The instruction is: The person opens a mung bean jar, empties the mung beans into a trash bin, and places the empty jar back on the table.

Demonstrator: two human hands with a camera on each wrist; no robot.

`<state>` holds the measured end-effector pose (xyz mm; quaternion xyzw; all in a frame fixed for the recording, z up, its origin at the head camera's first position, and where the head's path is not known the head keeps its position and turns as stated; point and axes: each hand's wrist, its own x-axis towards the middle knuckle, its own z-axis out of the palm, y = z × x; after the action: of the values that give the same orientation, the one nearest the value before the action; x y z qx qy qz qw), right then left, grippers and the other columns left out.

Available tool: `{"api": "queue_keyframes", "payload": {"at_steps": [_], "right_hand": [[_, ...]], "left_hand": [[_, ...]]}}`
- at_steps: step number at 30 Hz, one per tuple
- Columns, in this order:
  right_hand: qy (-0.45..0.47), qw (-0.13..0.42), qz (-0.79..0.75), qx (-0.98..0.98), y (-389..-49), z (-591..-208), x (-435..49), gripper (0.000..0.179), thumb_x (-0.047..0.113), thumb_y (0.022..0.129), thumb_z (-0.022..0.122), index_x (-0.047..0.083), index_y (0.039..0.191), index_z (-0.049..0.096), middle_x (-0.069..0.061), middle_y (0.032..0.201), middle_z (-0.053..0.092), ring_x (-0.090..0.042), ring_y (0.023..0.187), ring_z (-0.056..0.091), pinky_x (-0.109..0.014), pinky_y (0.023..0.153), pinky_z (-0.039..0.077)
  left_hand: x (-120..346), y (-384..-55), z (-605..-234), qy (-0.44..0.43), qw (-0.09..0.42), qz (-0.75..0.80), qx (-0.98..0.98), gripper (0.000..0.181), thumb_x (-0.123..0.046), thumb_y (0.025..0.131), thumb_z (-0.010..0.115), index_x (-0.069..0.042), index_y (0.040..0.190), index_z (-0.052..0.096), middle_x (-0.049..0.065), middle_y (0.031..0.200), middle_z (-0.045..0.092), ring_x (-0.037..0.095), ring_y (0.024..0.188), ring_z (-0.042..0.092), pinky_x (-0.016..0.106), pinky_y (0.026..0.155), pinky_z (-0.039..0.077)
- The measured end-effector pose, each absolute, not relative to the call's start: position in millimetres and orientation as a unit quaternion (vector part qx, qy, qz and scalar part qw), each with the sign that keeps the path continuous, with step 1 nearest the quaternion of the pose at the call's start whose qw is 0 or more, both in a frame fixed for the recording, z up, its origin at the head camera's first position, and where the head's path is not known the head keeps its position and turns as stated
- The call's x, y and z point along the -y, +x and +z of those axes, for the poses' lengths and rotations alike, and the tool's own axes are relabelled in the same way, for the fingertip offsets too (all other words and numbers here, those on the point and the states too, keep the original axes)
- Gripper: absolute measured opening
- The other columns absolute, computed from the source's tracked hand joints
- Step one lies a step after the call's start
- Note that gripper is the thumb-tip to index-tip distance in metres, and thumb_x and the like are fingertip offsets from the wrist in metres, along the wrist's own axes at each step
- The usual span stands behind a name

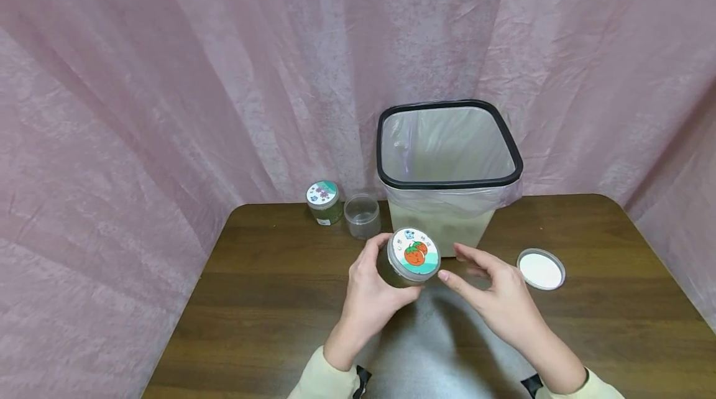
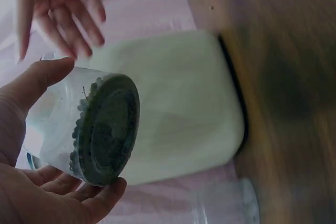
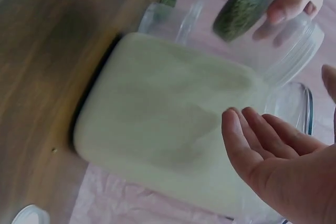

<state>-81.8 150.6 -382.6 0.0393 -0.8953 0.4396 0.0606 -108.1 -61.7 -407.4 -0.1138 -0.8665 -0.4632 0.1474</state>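
My left hand (image 1: 371, 290) grips a clear plastic jar (image 1: 414, 254) by its side, held up in front of the bin. Its lid has a label with orange fruit and a green band. In the left wrist view the jar (image 2: 102, 124) is tilted, and small dark green grains gather at its bottom. My right hand (image 1: 498, 293) is just right of the jar, thumb and fingers spread apart, holding nothing. In the right wrist view the fingers (image 3: 252, 140) are relaxed and gently bent, below the jar (image 3: 283, 45).
A cream bin (image 1: 442, 222) with a black rim and clear liner stands at the table's back edge. Left of it are an open clear jar (image 1: 362, 217) and a lidded jar of green contents (image 1: 324, 203). A round lid (image 1: 541, 270) lies at the right on the wooden table (image 1: 252, 312).
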Motion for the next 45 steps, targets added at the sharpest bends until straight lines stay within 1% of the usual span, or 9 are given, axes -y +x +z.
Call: {"api": "queue_keyframes", "payload": {"at_steps": [3,8,14,23,28,31,37,41,45], "right_hand": [[0.059,0.046,0.451,0.889,-84,-381,-144,0.065,0.053,0.075,0.070,0.019,0.129,0.056,0.005,0.117,0.066,-0.009,0.091,0.068,-0.028,0.075,0.054],[0.051,0.031,0.450,0.891,-87,-380,-139,0.075,0.058,0.068,0.073,0.018,0.129,0.055,0.006,0.109,0.067,-0.005,0.081,0.066,-0.023,0.069,0.053],[0.055,0.017,0.430,0.901,-95,-381,-139,0.082,0.062,0.065,0.073,0.014,0.128,0.055,0.003,0.108,0.066,-0.006,0.078,0.065,-0.021,0.066,0.053],[0.039,0.019,0.423,0.905,-111,-376,-142,0.070,0.063,0.066,0.072,0.017,0.118,0.059,0.002,0.103,0.068,-0.011,0.085,0.068,-0.022,0.065,0.055],[0.022,0.023,0.420,0.907,-113,-375,-142,0.071,0.065,0.066,0.071,0.015,0.116,0.060,0.001,0.102,0.070,-0.012,0.089,0.068,-0.024,0.067,0.055],[0.016,0.015,0.418,0.908,-113,-375,-141,0.071,0.067,0.064,0.071,0.017,0.113,0.061,0.002,0.097,0.071,-0.010,0.088,0.068,-0.026,0.067,0.053],[0.037,-0.013,0.411,0.911,-114,-372,-146,0.079,0.066,0.062,0.073,0.014,0.119,0.060,0.003,0.087,0.072,-0.006,0.081,0.067,-0.024,0.065,0.052],[0.053,-0.026,0.433,0.899,-117,-369,-150,0.068,0.063,0.060,0.076,0.020,0.112,0.065,0.005,0.085,0.073,-0.005,0.078,0.068,-0.021,0.063,0.054],[0.060,-0.023,0.456,0.887,-120,-369,-152,0.065,0.059,0.058,0.080,0.019,0.108,0.067,0.002,0.086,0.072,-0.008,0.076,0.069,-0.021,0.061,0.055]], "left_hand": [[54,-107,-409,-0.135,0.145,-0.451,0.870,0.083,-0.032,0.052,0.087,-0.029,0.126,0.049,-0.016,0.117,0.055,0.001,0.108,0.054,0.028,0.094,0.049],[49,-105,-409,-0.163,0.135,-0.415,0.885,0.084,-0.029,0.055,0.086,-0.029,0.131,0.049,-0.012,0.124,0.052,0.005,0.114,0.049,0.033,0.093,0.049],[47,-107,-408,-0.198,0.137,-0.382,0.892,0.083,-0.030,0.057,0.085,-0.025,0.132,0.049,-0.008,0.124,0.053,0.008,0.114,0.048,0.032,0.092,0.050],[43,-118,-412,-0.196,0.119,-0.374,0.899,0.093,-0.042,0.058,0.086,-0.021,0.138,0.042,-0.008,0.131,0.050,0.010,0.119,0.050,0.033,0.097,0.048],[42,-121,-416,-0.195,0.125,-0.368,0.900,0.099,-0.044,0.055,0.087,-0.018,0.139,0.041,-0.005,0.134,0.050,0.011,0.121,0.050,0.032,0.099,0.047],[44,-123,-418,-0.203,0.140,-0.364,0.898,0.095,-0.042,0.054,0.088,-0.017,0.136,0.046,-0.004,0.131,0.053,0.011,0.119,0.052,0.030,0.098,0.048],[49,-130,-417,-0.250,0.154,-0.363,0.885,0.086,-0.035,0.053,0.088,-0.016,0.129,0.053,-0.009,0.124,0.059,0.007,0.115,0.054,0.023,0.097,0.047],[51,-130,-412,-0.260,0.138,-0.371,0.881,0.085,-0.036,0.053,0.088,-0.017,0.129,0.054,-0.011,0.124,0.060,0.004,0.115,0.054,0.020,0.097,0.046],[52,-131,-407,-0.254,0.129,-0.378,0.881,0.084,-0.035,0.051,0.088,-0.019,0.127,0.056,-0.013,0.123,0.061,0.004,0.112,0.055,0.020,0.094,0.048]]}}
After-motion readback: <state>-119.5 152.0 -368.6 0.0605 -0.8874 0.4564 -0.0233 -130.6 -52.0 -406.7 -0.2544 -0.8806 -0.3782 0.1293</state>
